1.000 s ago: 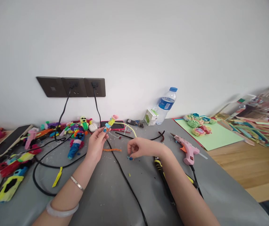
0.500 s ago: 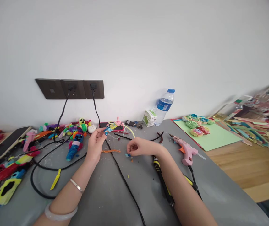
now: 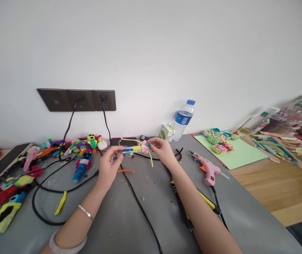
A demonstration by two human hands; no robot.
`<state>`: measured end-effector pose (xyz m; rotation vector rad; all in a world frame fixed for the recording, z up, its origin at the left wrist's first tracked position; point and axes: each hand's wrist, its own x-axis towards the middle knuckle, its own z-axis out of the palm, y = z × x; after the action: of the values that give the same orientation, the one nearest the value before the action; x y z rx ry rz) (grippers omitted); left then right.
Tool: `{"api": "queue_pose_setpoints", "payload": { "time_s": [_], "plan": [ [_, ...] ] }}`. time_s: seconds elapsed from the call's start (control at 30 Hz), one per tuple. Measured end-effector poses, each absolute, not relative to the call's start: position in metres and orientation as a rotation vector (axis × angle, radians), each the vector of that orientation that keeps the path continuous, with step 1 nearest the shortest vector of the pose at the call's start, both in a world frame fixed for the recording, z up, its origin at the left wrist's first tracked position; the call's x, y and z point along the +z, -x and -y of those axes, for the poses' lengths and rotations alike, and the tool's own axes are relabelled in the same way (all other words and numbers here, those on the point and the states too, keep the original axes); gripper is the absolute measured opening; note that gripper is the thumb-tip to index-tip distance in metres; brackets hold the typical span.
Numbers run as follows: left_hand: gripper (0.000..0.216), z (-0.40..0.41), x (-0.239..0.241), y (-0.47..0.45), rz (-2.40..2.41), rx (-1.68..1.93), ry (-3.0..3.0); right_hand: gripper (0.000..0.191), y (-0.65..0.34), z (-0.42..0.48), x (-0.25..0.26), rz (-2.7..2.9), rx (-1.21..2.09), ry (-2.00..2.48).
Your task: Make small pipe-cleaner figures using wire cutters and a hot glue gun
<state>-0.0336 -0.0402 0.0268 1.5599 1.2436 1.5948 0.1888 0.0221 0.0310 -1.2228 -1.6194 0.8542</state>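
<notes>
My left hand pinches the blue end of a small pipe-cleaner figure, which lies level above the grey table. The figure is blue, yellow and pink, with a thin yellow pipe cleaner trailing from it. My right hand is raised to the figure's pink end, fingers pinched on a tiny blue piece there. Below my hands lie an orange pipe-cleaner piece and small scraps.
A pink glue gun lies right of my right arm. Black cables run from wall sockets across the table. Finished colourful figures lie at the left. A water bottle, small carton and green paper stand behind.
My right hand has lifted off the table with a tiny blue piece and moved up to the figure's pink end. My left hand has tipped the figure from upright to level.
</notes>
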Motion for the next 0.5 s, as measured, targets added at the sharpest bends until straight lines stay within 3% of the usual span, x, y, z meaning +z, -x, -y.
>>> {"api": "queue_pose_setpoints", "payload": {
  "time_s": [0.33,0.5],
  "plan": [
    [0.018,0.0367,0.0218,0.0369,-1.285,1.498,-1.596,0.028,-0.1872,-0.0201,0.0363,1.387,0.88,1.104],
    [0.02,0.0359,0.0195,0.037,-1.255,1.466,-1.62,0.023,-0.1799,-0.014,0.0389,1.558,0.768,1.008]
  ]
}}
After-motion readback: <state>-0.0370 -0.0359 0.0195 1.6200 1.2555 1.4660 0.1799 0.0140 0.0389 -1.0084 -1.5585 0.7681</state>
